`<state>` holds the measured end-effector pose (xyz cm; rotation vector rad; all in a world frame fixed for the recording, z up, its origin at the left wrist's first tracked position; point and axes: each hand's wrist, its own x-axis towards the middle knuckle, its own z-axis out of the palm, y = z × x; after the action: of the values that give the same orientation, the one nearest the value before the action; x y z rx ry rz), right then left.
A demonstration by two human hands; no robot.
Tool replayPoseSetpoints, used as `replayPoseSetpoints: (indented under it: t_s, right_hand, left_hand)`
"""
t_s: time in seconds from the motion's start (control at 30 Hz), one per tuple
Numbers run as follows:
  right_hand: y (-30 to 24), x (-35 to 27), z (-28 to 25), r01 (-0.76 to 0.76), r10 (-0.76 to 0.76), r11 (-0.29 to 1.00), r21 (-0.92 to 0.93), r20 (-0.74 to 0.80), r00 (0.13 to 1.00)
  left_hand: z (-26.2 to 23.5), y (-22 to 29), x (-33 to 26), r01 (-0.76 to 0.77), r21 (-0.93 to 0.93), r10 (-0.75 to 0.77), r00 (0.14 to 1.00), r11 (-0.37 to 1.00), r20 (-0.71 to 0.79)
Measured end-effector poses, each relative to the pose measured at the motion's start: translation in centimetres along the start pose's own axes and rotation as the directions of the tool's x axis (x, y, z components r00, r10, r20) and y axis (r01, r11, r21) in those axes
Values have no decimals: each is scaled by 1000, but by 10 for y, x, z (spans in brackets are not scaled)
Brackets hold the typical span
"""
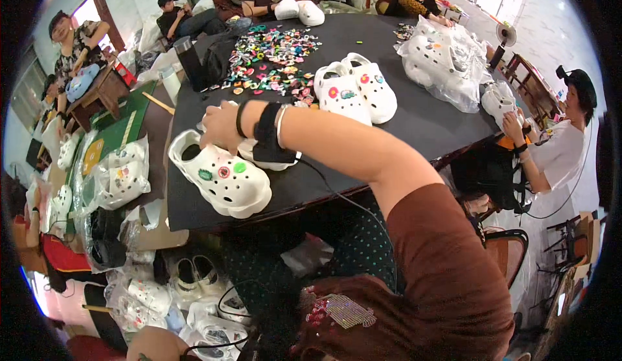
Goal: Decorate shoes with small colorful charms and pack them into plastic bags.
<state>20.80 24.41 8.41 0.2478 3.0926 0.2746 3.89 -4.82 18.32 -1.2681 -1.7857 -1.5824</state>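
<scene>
My right hand (221, 128) reaches in from the right across the table, with a black wristband, a dark bracelet and a white band on the wrist. Its fingers are curled at the heel end of a white clog (275, 162), mostly hidden under my hand and wrist. Just beside it, nearer the table's front left edge, sits the matching white clog (241, 189) with green and red round charms. Part of my left arm (155, 345) shows at the lower edge; the left hand is out of sight.
Another pair of charm-studded white clogs (350, 102) stands mid-table. Behind lie many loose colourful charms (275, 53). A black tumbler (189, 63) stands at left, bagged clogs (440, 60) at right. A cable (330, 183) hangs from my wrist. Several people sit around the room.
</scene>
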Motion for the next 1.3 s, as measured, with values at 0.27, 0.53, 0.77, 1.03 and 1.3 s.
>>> replayPoseSetpoints:
  t_s: [0.27,0.53,0.77,1.03,1.3]
  right_hand:
    - [-12,-42,-8,-85,178,941,329,-265,947]
    - [-63,-145,17,9,303,879,476,-573,762]
    - [-68,-218,58,-238,543,807,541,-521,659]
    - [-40,-250,60,-704,708,688,179,-377,597]
    - [-23,-262,70,-786,738,614,72,-406,539]
  left_hand:
    - [2,-11,0,16,-19,-15,1000,1000,26]
    - [24,-4,0,1,-105,8,996,994,87]
    - [48,11,1,-31,-178,56,989,983,137]
    - [67,23,-4,-46,-248,100,972,968,212]
    - [88,35,-13,-51,-317,138,956,947,257]
